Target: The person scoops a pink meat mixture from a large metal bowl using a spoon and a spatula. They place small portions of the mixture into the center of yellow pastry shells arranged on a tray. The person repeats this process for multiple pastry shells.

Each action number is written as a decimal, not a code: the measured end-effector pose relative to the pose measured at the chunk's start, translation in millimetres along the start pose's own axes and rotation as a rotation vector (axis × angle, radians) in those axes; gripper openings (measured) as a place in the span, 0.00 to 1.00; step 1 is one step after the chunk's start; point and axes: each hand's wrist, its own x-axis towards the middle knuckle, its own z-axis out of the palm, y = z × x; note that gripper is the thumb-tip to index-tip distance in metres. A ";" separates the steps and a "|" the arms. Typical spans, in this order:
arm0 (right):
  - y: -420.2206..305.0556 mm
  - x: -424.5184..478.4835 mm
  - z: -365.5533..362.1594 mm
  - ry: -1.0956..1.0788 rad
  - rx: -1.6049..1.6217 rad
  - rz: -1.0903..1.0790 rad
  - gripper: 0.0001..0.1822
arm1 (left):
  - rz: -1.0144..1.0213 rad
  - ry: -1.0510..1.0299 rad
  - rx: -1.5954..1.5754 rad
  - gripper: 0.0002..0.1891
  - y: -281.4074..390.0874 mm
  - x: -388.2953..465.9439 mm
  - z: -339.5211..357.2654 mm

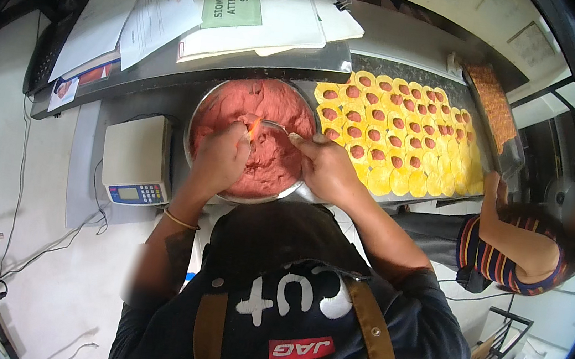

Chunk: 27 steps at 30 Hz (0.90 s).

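Pink ground meat filling (280, 100) fills a round metal bowl (294, 187) before me. My left hand (221, 156) is closed over the filling around a thin orange tool (256, 128); most of it is hidden in the fist. Above the bowl's right side, my right hand (328, 165) pinches a thin curved metal piece (275, 125), its thumb and finger at that piece's right end. Whether the metal and the orange tool are joined, I cannot tell. To the right, rows of round yellow wrappers (417, 184) cover the table, many topped with a lump of filling.
Left of the bowl stands a digital weighing scale (137, 153). A raised dark shelf (280, 59) with papers and folders (280, 22) runs behind it. A co-worker (516, 248) stands at the right, near a tray (490, 105) of brownish pieces. Cables (23, 163) hang at the left.
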 end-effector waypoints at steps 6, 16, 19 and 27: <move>-3.5 6.7 -14.4 -0.235 -0.090 0.202 0.17 | 0.070 -0.098 0.053 0.07 5.8 -5.3 -2.5; 33.6 -52.1 -0.3 0.273 0.762 0.511 0.14 | -0.003 -0.231 0.156 0.11 -14.2 12.5 17.4; 54.3 -86.7 -58.7 0.476 0.469 0.517 0.14 | -0.017 -0.393 0.425 0.12 -27.8 15.4 19.6; 132.8 -158.5 -209.2 1.006 -0.298 0.444 0.22 | -0.051 -0.550 0.613 0.12 9.4 33.6 11.0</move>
